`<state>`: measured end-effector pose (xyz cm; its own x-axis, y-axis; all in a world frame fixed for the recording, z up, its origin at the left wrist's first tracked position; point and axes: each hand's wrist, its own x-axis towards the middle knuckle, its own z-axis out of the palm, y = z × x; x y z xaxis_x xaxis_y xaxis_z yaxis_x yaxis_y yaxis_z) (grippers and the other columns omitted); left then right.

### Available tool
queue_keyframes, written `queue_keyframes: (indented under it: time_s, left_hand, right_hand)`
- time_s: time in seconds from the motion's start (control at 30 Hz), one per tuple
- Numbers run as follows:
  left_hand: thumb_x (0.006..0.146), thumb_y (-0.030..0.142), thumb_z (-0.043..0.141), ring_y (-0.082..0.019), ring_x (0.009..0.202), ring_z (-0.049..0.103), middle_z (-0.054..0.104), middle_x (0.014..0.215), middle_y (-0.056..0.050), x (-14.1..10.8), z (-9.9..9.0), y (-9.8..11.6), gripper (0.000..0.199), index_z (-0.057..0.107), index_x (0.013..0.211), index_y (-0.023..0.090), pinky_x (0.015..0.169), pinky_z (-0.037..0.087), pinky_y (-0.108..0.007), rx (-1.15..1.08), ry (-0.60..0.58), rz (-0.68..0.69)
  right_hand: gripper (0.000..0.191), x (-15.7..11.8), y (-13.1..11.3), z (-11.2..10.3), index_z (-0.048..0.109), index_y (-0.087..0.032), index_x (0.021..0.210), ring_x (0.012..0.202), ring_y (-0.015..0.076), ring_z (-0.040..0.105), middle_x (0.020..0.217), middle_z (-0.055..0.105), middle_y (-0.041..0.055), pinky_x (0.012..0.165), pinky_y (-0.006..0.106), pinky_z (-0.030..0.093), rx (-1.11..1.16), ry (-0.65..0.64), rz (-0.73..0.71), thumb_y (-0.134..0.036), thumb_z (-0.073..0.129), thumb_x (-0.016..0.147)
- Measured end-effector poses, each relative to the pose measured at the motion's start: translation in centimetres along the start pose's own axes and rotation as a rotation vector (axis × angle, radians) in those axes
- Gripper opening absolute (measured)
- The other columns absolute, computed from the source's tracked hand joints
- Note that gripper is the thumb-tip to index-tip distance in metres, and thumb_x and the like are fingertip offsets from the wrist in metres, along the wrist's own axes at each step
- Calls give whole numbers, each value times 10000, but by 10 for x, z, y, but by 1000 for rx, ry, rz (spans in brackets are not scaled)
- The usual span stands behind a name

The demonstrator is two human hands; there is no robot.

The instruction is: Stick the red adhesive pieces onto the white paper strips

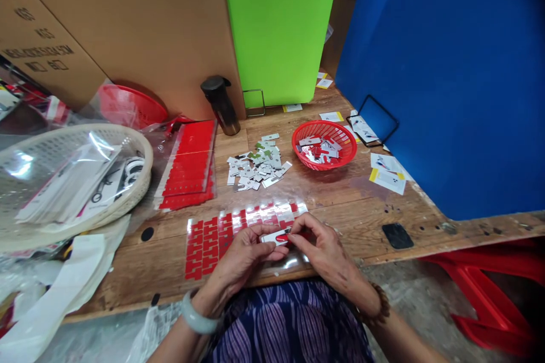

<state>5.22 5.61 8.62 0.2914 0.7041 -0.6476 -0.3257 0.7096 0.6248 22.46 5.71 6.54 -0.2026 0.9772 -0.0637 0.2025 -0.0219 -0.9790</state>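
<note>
Near the table's front edge, my left hand (247, 252) holds a small silver metal plate (269, 238) between thumb and fingers. My right hand (321, 244) pinches a small red piece (283, 237) against the plate's right end. Under and behind both hands lies a clear sheet with rows of red cut-out stickers (212, 244). Beyond it is a loose pile of silver plates (259, 167), a few of them greenish. A red basket (349, 150) to the right of the pile holds plates, some with red on them.
Stacked red sheets (187, 159) lie left of the pile, beside a large white basket (147, 153) under plastic. A dark bottle (223, 108) stands behind. Cards (387, 180) and a black pad (397, 236) are at right. Green (281, 22) and blue panels (451, 91) rise behind.
</note>
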Motion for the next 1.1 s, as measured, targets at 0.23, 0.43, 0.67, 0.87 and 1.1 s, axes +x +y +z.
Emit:
queue_keyframes:
  time_s: [0.23,0.43,0.67,0.87,1.1]
  left_hand:
    - [605,113,769,-170,679,704,733,773,-134,1,4,1,445,596,1012,59,670,548,-214,11,-7,2]
    - [612,111,761,-160,664,702,734,753,-133,1,5,1,452,582,1024,58,673,545,-211,20,-3,7]
    - [611,85,746,-158,654,703,734,731,-128,2,6,0,431,579,1008,68,664,542,-204,20,-3,7]
    - [610,84,748,-160,654,703,733,730,-129,4,7,1,434,587,1013,64,660,544,-204,18,-9,9]
    - [598,113,780,-165,683,705,733,768,-133,4,4,1,457,599,1014,62,672,547,-205,16,-12,-3]
  right_hand:
    - [75,-2,0,0,511,-201,738,680,119,501,715,530,-33,642,237,399,-31,18,5,-156,536,793]
    - [87,-3,1,1,507,-195,730,677,114,498,708,531,-36,637,231,386,-58,28,-9,-128,520,783]
    - [96,-1,0,1,504,-194,730,666,110,494,701,525,-39,629,228,384,-70,32,-16,-118,520,786]
    - [99,-1,1,1,513,-195,736,670,114,506,707,541,-36,628,230,382,-101,35,-18,-112,515,789]
    - [93,-2,3,3,508,-198,736,668,113,504,706,537,-38,631,230,381,-106,53,-7,-123,521,789]
